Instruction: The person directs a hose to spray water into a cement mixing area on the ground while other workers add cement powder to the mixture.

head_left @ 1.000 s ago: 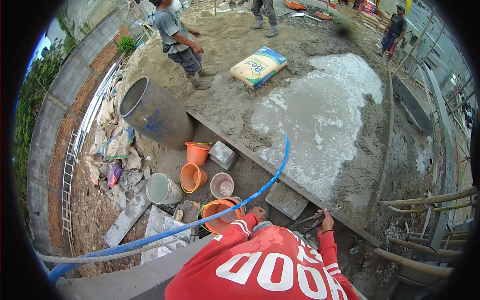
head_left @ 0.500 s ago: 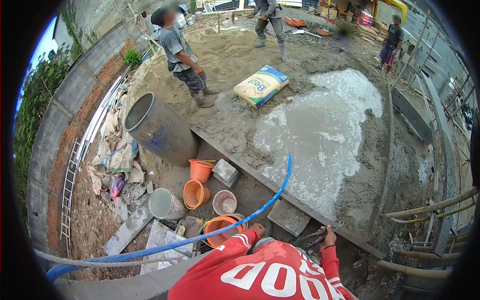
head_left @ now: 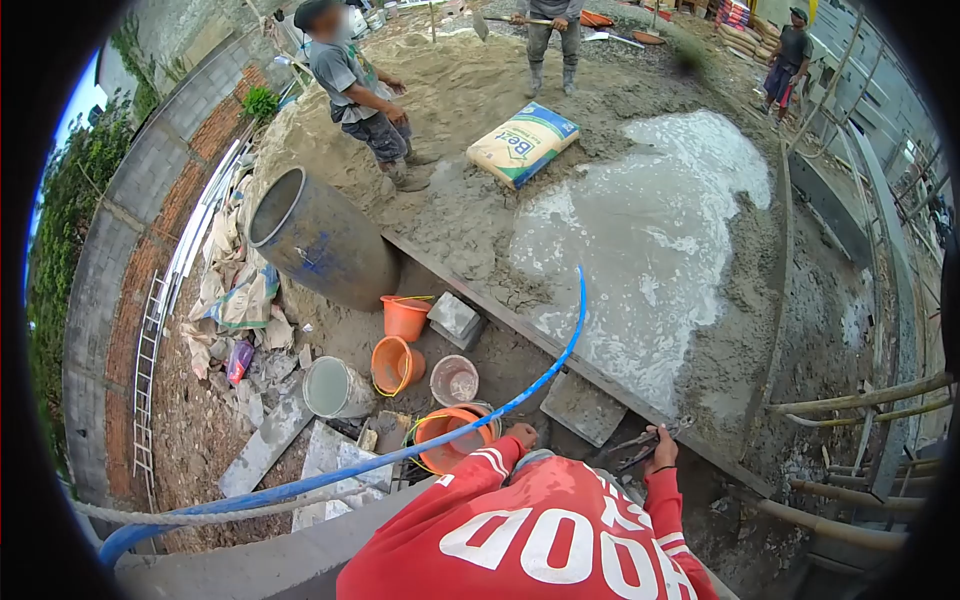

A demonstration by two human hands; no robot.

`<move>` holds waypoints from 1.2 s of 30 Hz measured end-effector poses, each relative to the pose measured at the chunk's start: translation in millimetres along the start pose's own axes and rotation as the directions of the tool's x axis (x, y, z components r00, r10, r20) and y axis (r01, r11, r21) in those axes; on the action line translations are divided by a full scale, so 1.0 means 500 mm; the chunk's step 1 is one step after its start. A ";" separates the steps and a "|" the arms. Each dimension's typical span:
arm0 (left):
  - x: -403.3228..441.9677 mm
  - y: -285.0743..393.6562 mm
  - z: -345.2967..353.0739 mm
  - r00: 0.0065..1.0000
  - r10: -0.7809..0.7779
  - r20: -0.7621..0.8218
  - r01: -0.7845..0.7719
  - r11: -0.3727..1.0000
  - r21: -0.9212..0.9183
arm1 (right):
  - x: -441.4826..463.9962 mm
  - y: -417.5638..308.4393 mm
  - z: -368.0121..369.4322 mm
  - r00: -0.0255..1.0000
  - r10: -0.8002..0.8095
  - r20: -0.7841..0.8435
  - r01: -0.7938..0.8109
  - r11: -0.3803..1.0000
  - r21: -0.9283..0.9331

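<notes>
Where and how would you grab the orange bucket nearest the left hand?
Probably by the yellow handle of the orange bucket, from the side away from the left hand: the handle bows past the rim there, with the mouth facing up.

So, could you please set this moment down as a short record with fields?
Right hand: grip closed around a thin tool, type unclear
Left hand: beside the nearest orange bucket; grip unclear
Hose: blue, passing across the view in front of that bucket
Ground: pale wet patch, printed bag lying near it
Container: large grey drum, blue marks
Background: three people standing, one with a shovel
</notes>
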State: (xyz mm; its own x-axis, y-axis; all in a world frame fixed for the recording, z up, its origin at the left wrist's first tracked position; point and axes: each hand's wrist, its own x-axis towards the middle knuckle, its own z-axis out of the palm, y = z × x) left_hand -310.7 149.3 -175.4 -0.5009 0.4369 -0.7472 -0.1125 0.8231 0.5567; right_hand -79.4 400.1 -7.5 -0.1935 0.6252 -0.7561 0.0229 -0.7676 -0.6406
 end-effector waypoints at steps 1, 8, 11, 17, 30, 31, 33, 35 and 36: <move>-0.002 -0.007 0.002 1.000 -0.004 0.012 0.004 1.000 0.004 | -0.001 -0.001 0.002 1.000 -0.005 0.002 0.005 1.000 -0.003; -0.016 0.009 -0.018 0.998 0.022 0.059 -0.024 1.000 0.019 | 0.005 0.007 -0.008 1.000 0.014 -0.010 -0.014 1.000 -0.016; -0.031 0.028 -0.024 0.998 -0.007 0.067 0.008 1.000 -0.015 | -0.014 -0.007 0.002 1.000 0.017 -0.003 -0.017 1.000 -0.005; -0.010 0.021 -0.017 0.996 0.036 0.084 -0.040 0.998 0.052 | -0.026 -0.010 0.005 1.000 0.014 0.001 -0.014 1.000 -0.007; 0.029 -0.009 -0.001 0.996 0.040 0.081 -0.043 0.999 0.033 | -0.005 0.001 -0.001 0.999 0.015 -0.032 -0.016 1.000 -0.021; 0.032 -0.013 -0.001 0.996 0.032 0.089 -0.035 0.999 0.032 | -0.004 0.000 0.000 1.000 0.014 -0.017 -0.014 1.000 -0.011; 0.058 -0.042 0.012 0.993 0.115 0.039 -0.116 0.993 0.026 | -0.008 -0.003 0.000 1.000 0.022 -0.015 -0.022 1.000 -0.007; 0.053 -0.036 0.010 0.993 0.105 0.054 -0.106 0.994 0.019 | -0.013 -0.007 0.000 1.000 0.015 -0.014 -0.015 1.000 -0.011; 0.025 -0.008 -0.001 0.995 0.083 0.058 -0.084 0.996 0.005 | -0.011 -0.006 -0.002 1.000 0.027 -0.010 -0.027 1.000 0.002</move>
State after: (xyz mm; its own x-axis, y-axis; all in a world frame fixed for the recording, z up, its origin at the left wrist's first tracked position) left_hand -317.0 151.4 -186.9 -0.4583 0.5240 -0.7179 -0.0660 0.7854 0.6154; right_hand -77.2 399.1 -1.8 -0.1829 0.6054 -0.7746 0.0262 -0.7846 -0.6194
